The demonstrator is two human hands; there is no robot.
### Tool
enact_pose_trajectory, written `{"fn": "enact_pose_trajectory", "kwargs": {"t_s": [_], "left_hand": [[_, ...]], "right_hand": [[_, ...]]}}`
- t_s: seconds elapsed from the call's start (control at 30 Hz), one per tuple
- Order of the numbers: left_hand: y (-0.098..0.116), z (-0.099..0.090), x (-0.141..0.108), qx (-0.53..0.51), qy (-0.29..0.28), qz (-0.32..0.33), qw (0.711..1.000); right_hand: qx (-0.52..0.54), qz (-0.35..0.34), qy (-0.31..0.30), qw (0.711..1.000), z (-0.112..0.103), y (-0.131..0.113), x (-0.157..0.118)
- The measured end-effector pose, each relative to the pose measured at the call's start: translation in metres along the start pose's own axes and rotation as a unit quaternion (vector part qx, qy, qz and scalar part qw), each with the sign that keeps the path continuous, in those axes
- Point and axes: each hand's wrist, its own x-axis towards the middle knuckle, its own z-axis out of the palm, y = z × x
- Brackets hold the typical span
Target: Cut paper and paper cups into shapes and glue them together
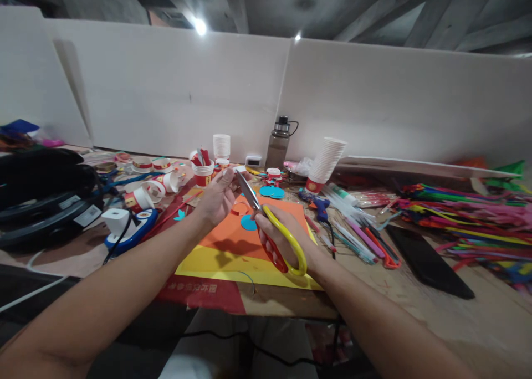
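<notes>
Scissors (249, 193) with a yellow and a red handle loop are gripped in my right hand (293, 220). Their blades point up and away, towards my left hand (218, 199). The fingers of that hand are pinched round a small white piece (240, 169), close to the blade tips. Its exact kind is hard to make out. Below both hands lies an orange sheet (216, 239) on top of a yellow sheet (203, 264). Blue paper discs (248, 222) and a curled orange-red strip (240, 208) rest on the orange sheet.
Stacked paper cups (326, 163), a bottle (277, 143) and a cup of tools (203, 174) stand at the back. To the right are a glue gun (321, 207), pens, a black phone (428, 260) and colourful pipe cleaners (457, 218). A blue-white power strip (132, 232) lies left.
</notes>
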Motion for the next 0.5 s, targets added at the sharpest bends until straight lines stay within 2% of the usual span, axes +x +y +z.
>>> {"fn": "enact_pose_trajectory", "kwargs": {"t_s": [0.3,0.5], "left_hand": [[0.0004,0.0024,-0.0017,0.005,0.0,0.003,1.0],[-0.0001,0.002,-0.0014,0.006,0.002,0.001,1.0]], "right_hand": [[0.004,0.0,0.003,1.0,-0.0006,0.0086,0.0047],[0.007,0.005,0.004,1.0,0.0019,0.0045,0.002]]}}
